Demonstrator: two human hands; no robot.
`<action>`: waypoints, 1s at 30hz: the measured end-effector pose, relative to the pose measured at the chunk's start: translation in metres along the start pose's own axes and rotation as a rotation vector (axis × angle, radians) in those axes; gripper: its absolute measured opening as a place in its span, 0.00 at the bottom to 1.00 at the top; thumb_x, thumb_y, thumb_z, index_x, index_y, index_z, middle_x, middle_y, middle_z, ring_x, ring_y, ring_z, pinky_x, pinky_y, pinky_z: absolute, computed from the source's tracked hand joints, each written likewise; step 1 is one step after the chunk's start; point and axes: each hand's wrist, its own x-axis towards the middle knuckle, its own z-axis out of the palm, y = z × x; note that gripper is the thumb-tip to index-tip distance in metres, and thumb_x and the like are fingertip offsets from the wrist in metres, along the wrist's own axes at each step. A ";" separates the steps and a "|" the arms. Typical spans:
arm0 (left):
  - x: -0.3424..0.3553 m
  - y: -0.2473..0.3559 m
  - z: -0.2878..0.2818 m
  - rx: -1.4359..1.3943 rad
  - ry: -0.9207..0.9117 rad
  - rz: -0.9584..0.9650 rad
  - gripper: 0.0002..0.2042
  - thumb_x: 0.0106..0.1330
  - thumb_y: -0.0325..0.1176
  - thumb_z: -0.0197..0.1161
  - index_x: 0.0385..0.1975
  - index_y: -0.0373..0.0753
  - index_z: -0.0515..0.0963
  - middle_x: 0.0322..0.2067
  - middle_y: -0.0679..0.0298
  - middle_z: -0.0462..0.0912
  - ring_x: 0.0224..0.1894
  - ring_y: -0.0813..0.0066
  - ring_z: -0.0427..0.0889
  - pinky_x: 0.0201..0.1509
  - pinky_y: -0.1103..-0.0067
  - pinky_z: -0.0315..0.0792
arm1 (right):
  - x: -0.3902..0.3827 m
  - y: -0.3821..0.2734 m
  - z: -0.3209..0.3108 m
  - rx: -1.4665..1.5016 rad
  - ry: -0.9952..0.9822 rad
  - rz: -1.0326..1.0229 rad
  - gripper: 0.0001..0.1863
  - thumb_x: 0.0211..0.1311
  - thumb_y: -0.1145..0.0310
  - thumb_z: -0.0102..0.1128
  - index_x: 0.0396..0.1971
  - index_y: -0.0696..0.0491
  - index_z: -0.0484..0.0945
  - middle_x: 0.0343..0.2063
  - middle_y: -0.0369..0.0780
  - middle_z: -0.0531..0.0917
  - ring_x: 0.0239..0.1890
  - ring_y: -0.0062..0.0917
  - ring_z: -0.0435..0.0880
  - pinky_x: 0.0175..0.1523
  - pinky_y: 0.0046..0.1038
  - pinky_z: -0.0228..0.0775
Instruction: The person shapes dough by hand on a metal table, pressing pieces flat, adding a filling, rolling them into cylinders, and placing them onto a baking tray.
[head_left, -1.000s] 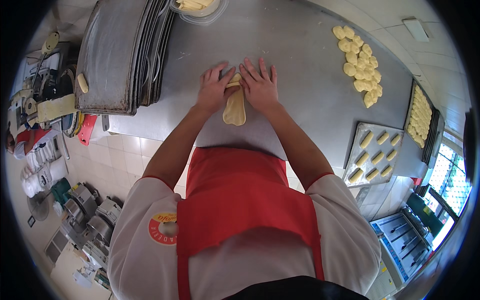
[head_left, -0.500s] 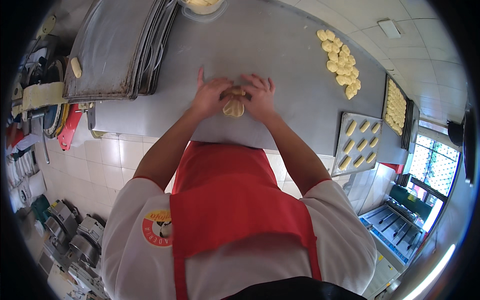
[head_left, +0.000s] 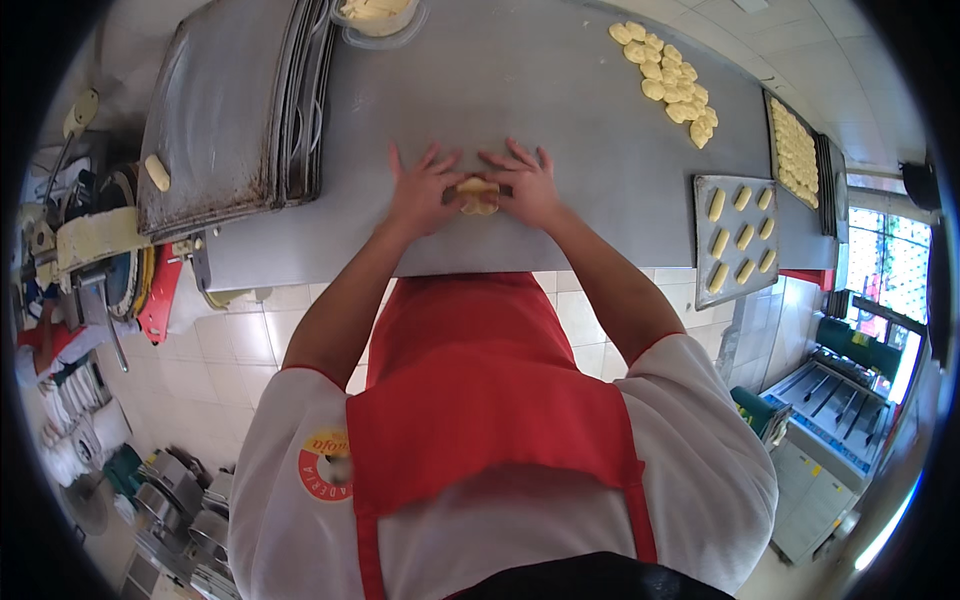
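Observation:
A small piece of pale yellow dough (head_left: 479, 196) lies on the grey metal table between my hands, near the front edge. My left hand (head_left: 420, 197) grips its left side with the thumb and index finger, the other fingers spread upward and slightly blurred. On the opposite side, my right hand (head_left: 532, 193) pinches the right edge in the same way, its other fingers raised apart. The dough looks flattened and partly folded, and the fingertips cover its two ends.
Stacked dark baking trays (head_left: 225, 110) stand at the left, one dough stick (head_left: 157, 172) on top. A plastic tub (head_left: 378, 15) sits at the far edge. Dough lumps (head_left: 672, 80) lie far right, near a tray with several dough sticks (head_left: 745, 237) and a fuller tray (head_left: 795, 150).
My fingers have spread and lifted more around the dough. Its near flap, stretched toward me before, now looks shorter and more gathered. The whole view has shifted slightly.

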 end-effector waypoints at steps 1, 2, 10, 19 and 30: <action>-0.001 0.003 -0.012 -0.026 -0.136 0.010 0.24 0.71 0.51 0.67 0.67 0.59 0.80 0.75 0.70 0.72 0.81 0.60 0.62 0.78 0.32 0.25 | -0.001 -0.003 -0.006 0.041 -0.026 0.024 0.22 0.62 0.50 0.74 0.57 0.32 0.88 0.74 0.25 0.74 0.82 0.34 0.60 0.80 0.66 0.38; -0.003 -0.003 -0.004 -0.032 -0.011 -0.002 0.25 0.71 0.51 0.67 0.67 0.59 0.79 0.75 0.70 0.72 0.81 0.60 0.62 0.78 0.31 0.25 | -0.004 -0.011 -0.009 0.084 -0.062 0.033 0.23 0.62 0.50 0.74 0.57 0.32 0.88 0.74 0.25 0.74 0.82 0.34 0.60 0.80 0.66 0.38; -0.008 0.009 -0.016 0.025 -0.208 -0.001 0.28 0.70 0.53 0.68 0.70 0.59 0.77 0.78 0.71 0.67 0.83 0.62 0.58 0.78 0.32 0.25 | -0.014 -0.007 -0.004 0.044 -0.059 0.039 0.25 0.62 0.47 0.73 0.59 0.31 0.87 0.75 0.24 0.72 0.82 0.33 0.59 0.81 0.68 0.36; -0.013 0.013 -0.011 0.078 -0.212 -0.008 0.30 0.70 0.53 0.68 0.72 0.58 0.76 0.80 0.71 0.64 0.83 0.60 0.56 0.79 0.33 0.26 | -0.022 -0.013 -0.002 0.034 -0.051 0.043 0.25 0.63 0.48 0.73 0.60 0.32 0.86 0.75 0.25 0.72 0.83 0.33 0.58 0.81 0.64 0.36; -0.008 -0.001 0.001 0.092 -0.036 0.040 0.31 0.71 0.58 0.65 0.73 0.60 0.74 0.79 0.70 0.66 0.83 0.61 0.56 0.79 0.32 0.25 | -0.020 -0.011 0.003 0.022 -0.047 -0.010 0.34 0.58 0.36 0.72 0.64 0.32 0.84 0.77 0.26 0.69 0.83 0.35 0.55 0.81 0.65 0.35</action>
